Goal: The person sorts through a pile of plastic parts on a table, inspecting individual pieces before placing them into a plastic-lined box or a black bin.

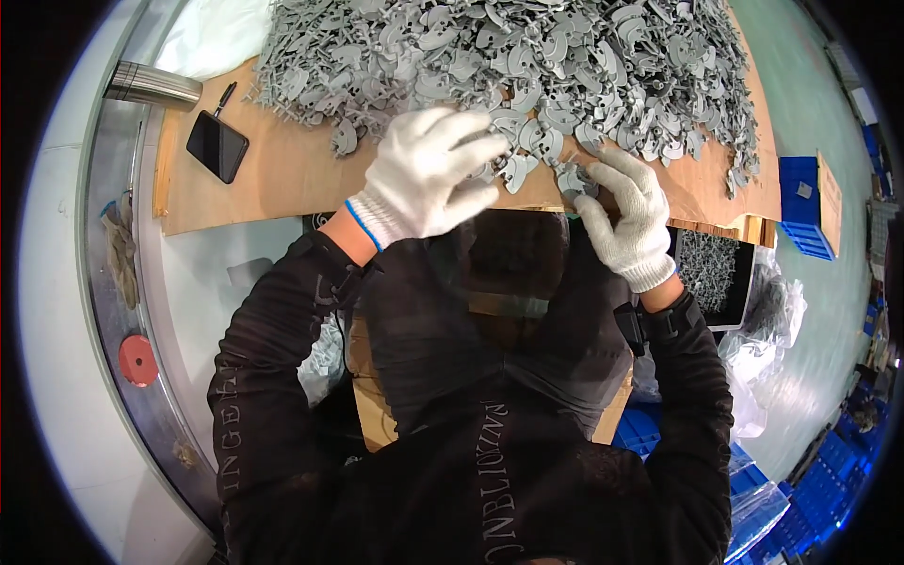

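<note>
A large heap of flat, curved grey metal parts [527, 66] covers the far side of the wooden tabletop [282, 179]. My left hand [424, 174], in a white knit glove with a blue cuff edge, hovers at the heap's near edge. Its fingers and thumb are apart, and nothing shows between them. Close to the table's front edge, my right hand [629, 218], gloved the same way, has its fingers and thumb closed on a grey metal part [573, 179]. Some loose parts [515, 171] lie between the two hands.
On the table's left are a black phone [217, 146], a pen [226, 98] and a steel flask [155, 85]. A dark bin of small metal pieces [708, 271] stands below the right edge. Farther right is a blue crate [808, 207]. Clear plastic bags [758, 348] hang below.
</note>
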`<state>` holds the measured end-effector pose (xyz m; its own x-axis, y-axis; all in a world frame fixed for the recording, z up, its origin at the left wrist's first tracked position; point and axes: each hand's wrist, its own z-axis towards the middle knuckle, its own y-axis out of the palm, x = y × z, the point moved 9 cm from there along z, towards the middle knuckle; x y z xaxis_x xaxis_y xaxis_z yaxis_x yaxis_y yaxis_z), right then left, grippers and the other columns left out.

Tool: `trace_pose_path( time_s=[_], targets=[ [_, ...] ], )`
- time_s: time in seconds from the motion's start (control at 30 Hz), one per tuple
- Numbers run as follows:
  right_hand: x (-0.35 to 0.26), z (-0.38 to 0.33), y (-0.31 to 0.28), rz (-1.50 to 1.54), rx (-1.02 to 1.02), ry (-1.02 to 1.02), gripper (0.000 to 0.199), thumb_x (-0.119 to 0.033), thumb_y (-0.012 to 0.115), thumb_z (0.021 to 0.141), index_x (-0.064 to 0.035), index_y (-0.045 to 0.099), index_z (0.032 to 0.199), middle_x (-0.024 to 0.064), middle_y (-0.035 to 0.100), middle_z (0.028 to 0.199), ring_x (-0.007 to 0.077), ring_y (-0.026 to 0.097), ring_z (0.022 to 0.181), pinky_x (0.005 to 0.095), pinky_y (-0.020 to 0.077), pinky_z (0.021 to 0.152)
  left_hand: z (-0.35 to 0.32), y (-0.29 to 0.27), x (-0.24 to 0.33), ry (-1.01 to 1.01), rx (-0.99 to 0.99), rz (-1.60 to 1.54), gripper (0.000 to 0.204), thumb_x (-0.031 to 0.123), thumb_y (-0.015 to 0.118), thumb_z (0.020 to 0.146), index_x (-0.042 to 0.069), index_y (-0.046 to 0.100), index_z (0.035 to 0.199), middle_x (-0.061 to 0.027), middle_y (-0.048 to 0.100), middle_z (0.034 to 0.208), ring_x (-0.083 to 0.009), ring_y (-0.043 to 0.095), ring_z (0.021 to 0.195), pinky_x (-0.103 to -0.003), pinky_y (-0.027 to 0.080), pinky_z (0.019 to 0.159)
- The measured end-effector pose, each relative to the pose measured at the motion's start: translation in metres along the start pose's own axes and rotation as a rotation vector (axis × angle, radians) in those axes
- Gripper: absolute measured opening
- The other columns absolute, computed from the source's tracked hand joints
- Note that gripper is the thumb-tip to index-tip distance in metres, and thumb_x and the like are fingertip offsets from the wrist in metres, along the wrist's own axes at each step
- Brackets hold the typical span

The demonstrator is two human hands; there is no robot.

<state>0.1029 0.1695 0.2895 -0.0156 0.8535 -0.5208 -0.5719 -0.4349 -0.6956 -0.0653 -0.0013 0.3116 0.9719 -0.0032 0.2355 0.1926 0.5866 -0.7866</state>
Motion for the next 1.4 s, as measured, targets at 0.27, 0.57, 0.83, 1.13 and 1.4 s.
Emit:
trace_pose_path(
  time_s=[0.27,0.57,0.83,1.13,1.4],
  targets=[
    [-0.003,0.000,0.007,-0.108,-0.020,-0.049,0.046,-0.013,0.091,0.081,-0.0057,0.075,0.123,0.0170,0.071,0.131,0.0378,0.070,0.119,0.0456,0.0571,0.101,-0.001,0.005,0.005,0.110,-0.052,-0.017,0.036,0.028,0.079,0.090,0.018,0.076,0.124,-0.0061,0.073,0.128,-0.0314,0.068,0.119,-0.046,0.053,0.101],
    [-0.002,0.000,0.008,-0.116,-0.008,-0.049,0.042,-0.011,0.090,0.082,-0.0056,0.076,0.122,0.0155,0.072,0.130,0.0371,0.070,0.117,0.0453,0.0567,0.100,-0.016,-0.004,-0.038,-0.115,0.175,-0.089,0.037,-0.002,0.068,0.088,0.014,0.075,0.121,-0.0098,0.076,0.116,-0.0340,0.072,0.108,-0.045,0.058,0.094],
    [-0.003,0.000,0.003,-0.083,0.001,-0.045,0.036,-0.004,0.082,0.086,-0.0053,0.075,0.121,0.0159,0.073,0.129,0.0368,0.071,0.115,0.0441,0.0574,0.099,-0.019,-0.006,-0.046,-0.216,0.185,-0.110,0.041,-0.006,0.061,0.091,0.012,0.073,0.125,-0.0122,0.077,0.112,-0.0363,0.073,0.104,-0.043,0.061,0.089],
    [0.006,-0.005,0.001,-0.036,0.058,-0.017,0.035,0.006,0.069,0.089,-0.0048,0.075,0.122,0.0169,0.074,0.128,0.0357,0.073,0.111,0.0414,0.0588,0.096,-0.025,-0.003,-0.056,-0.271,0.208,-0.112,0.036,-0.003,0.058,0.096,0.011,0.072,0.125,-0.0130,0.077,0.114,-0.0360,0.074,0.105,-0.044,0.061,0.089],
    [0.001,0.001,0.003,-0.069,0.059,-0.001,0.032,0.004,0.072,0.090,-0.0058,0.076,0.120,0.0151,0.076,0.124,0.0347,0.073,0.109,0.0419,0.0581,0.095,-0.029,-0.006,-0.065,-0.337,0.248,-0.166,0.032,0.000,0.056,0.099,0.011,0.073,0.124,-0.0110,0.077,0.115,-0.0366,0.073,0.109,-0.044,0.060,0.093]
  ],
)
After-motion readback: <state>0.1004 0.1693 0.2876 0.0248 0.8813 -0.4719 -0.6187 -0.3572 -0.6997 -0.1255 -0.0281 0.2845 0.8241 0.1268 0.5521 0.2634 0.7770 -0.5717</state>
